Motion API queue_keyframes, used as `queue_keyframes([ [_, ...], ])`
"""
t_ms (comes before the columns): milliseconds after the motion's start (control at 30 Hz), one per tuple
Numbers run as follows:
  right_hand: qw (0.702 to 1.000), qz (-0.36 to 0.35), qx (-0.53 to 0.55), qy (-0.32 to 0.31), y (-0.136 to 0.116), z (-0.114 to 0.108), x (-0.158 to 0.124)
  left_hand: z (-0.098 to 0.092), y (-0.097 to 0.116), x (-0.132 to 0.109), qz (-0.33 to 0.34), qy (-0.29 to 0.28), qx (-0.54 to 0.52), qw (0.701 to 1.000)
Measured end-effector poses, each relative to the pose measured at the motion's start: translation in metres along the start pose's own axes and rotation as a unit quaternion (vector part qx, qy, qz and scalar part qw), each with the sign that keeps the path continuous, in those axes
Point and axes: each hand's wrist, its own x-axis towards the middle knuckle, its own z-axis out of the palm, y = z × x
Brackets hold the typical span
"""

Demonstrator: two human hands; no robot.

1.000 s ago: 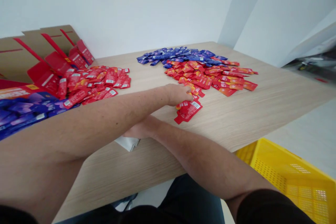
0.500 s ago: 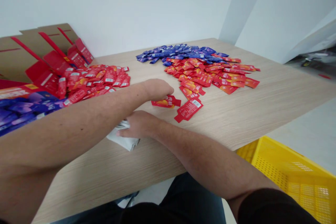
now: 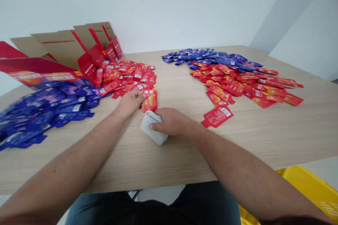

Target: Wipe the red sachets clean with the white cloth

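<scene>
My left hand [image 3: 130, 101] pinches a red and orange sachet [image 3: 150, 100] just in front of a heap of red sachets [image 3: 126, 76] on the wooden table [image 3: 264, 137]. Beside it, my right hand [image 3: 170, 122] is closed on a folded white cloth [image 3: 152, 130] that rests on the table. One red sachet [image 3: 217, 116] lies alone to the right of that hand. Farther right spreads a pile of red and orange sachets [image 3: 243, 84] with blue sachets [image 3: 208, 57] behind it.
A heap of blue sachets [image 3: 44, 107] covers the table's left side. Opened cardboard boxes [image 3: 60, 47] with red flaps stand behind it at the back left. A yellow plastic crate [image 3: 306, 190] sits on the floor at the lower right.
My left hand has carried a red sachet from the right pile across to the left red heap. My right hand stays on the cloth. The view has swung left.
</scene>
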Motion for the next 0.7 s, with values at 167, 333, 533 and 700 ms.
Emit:
queue_keyframes([
  [167, 0.997, 0.022, 0.038, 0.067, 0.000, -0.013, -0.006, 0.013, -0.023, -0.027, -0.048, -0.011, -0.170, 0.984],
  [333, 0.990, 0.059, -0.015, 0.127, 0.009, -0.015, -0.004, 0.024, -0.021, -0.042, -0.028, -0.122, -0.186, 0.975],
  [533, 0.979, 0.164, 0.002, 0.120, 0.014, -0.021, -0.003, 0.029, -0.019, -0.051, -0.042, -0.183, -0.206, 0.961],
  [700, 0.980, 0.147, 0.038, 0.129, 0.014, -0.023, -0.006, 0.029, -0.018, -0.052, -0.017, -0.194, -0.238, 0.952],
])
